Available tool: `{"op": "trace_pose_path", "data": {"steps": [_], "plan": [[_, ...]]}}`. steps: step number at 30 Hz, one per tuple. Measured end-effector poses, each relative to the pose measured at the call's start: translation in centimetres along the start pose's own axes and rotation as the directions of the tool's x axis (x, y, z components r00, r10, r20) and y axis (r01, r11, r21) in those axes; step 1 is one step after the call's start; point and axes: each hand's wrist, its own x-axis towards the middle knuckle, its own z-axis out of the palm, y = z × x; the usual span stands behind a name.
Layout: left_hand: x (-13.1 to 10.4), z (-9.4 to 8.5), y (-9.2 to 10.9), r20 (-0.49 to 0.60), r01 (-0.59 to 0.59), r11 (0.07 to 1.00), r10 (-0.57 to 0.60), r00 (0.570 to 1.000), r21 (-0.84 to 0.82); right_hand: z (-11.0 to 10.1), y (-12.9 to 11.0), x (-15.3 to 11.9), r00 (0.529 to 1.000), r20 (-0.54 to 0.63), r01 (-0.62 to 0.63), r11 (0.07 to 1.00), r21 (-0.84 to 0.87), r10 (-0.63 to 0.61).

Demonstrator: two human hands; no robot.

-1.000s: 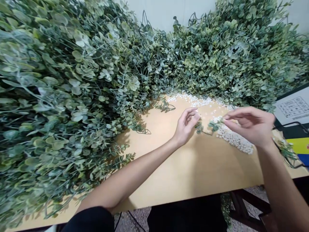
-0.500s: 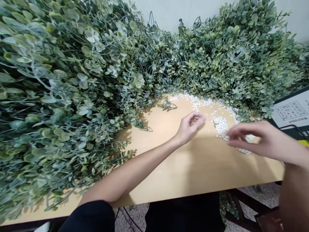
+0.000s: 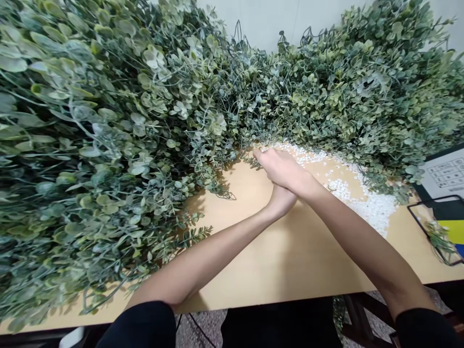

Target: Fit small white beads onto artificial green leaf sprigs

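Observation:
My right hand (image 3: 281,168) reaches across over my left hand (image 3: 282,199), its fingertips by a small green sprig (image 3: 253,160) at the back of the wooden table. Whether it holds anything is hidden. The right hand and wrist cover the fingers of my left hand, so its grip does not show. Small white pieces (image 3: 377,208) lie in a heap to the right of my hands, and more are scattered along the foot of the foliage.
Dense artificial greenery (image 3: 174,116) stands along the left and back of the table (image 3: 253,270). At the right are a box with a printed label (image 3: 445,171) and a black wire frame (image 3: 416,220) with a sprig in it.
My right hand has swung left from over the white pieces and now crosses above my left hand. The white heap and black frame at the right are uncovered. The view has shifted slightly.

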Motion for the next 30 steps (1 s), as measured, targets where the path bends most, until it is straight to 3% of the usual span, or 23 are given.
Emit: {"op": "trace_pose_path", "data": {"steps": [2, 5, 7, 9, 11, 13, 16, 18, 21, 24, 26, 27, 30], "plan": [[-0.1, -0.1, 0.1, 0.01, -0.03, 0.999, 0.03, 0.999, -0.016, 0.2, 0.2, 0.2, 1.0, -0.011, 0.03, 0.999, 0.034, -0.03], [-0.3, -0.1, 0.2, 0.038, -0.054, 0.995, 0.057, 0.998, -0.083, 0.3, 1.3, -1.2, 0.983, -0.182, 0.074, 0.964, 0.255, -0.027], [-0.4, 0.0, 0.3, 0.07, -0.022, 0.984, 0.035, 0.997, -0.177, 0.0, 2.6, -2.9, 0.936, -0.349, 0.144, 0.842, 0.519, 0.055], [-0.6, 0.2, 0.5, 0.134, 0.018, 0.952, 0.024, 0.991, -0.305, 0.0, 4.1, -5.0, 0.869, -0.445, 0.221, 0.635, 0.74, 0.216], [-0.7, 0.3, 0.8, 0.206, 0.059, 0.918, 0.025, 0.978, -0.393, 0.4, 5.6, -7.1, 0.841, -0.405, 0.239, 0.425, 0.873, 0.358], [-0.9, 0.4, 1.2, 0.199, 0.081, 0.9, 0.007, 0.98, -0.429, 1.8, 6.9, -9.2, 0.852, -0.314, 0.225, 0.247, 0.942, 0.418], [-0.9, 0.4, 1.7, 0.142, 0.073, 0.891, -0.01, 0.99, -0.448, 4.8, 7.8, -11.5, 0.848, -0.235, 0.199, 0.125, 0.972, 0.474], [-0.9, 0.4, 1.8, 0.116, 0.054, 0.907, -0.005, 0.993, -0.418, 6.7, 7.8, -12.4, 0.848, -0.213, 0.168, 0.134, 0.977, 0.486], [-0.7, 0.5, 1.7, 0.082, 0.061, 0.923, -0.032, 0.996, -0.38, 7.9, 7.5, -13.0, 0.839, -0.253, 0.149, 0.244, 0.958, 0.482], [-0.5, 0.4, 1.1, 0.021, 0.097, 0.923, -0.096, 0.995, -0.373, 7.9, 8.5, -13.4, 0.746, -0.385, 0.097, 0.483, 0.87, 0.544], [-0.5, 0.4, 0.9, 0.006, 0.111, 0.934, -0.116, 0.993, -0.341, 8.2, 10.0, -13.7, 0.668, -0.493, -0.03, 0.682, 0.731, 0.558], [-0.5, 0.4, 0.8, 0.013, 0.117, 0.941, -0.119, 0.993, -0.317, 8.5, 10.9, -13.9, 0.651, -0.532, -0.108, 0.76, 0.641, 0.542], [-0.6, 0.4, 0.8, 0.05, 0.159, 0.937, -0.151, 0.987, -0.311, 9.8, 13.4, -14.4, 0.694, -0.544, -0.268, 0.871, 0.412, 0.471]]}}
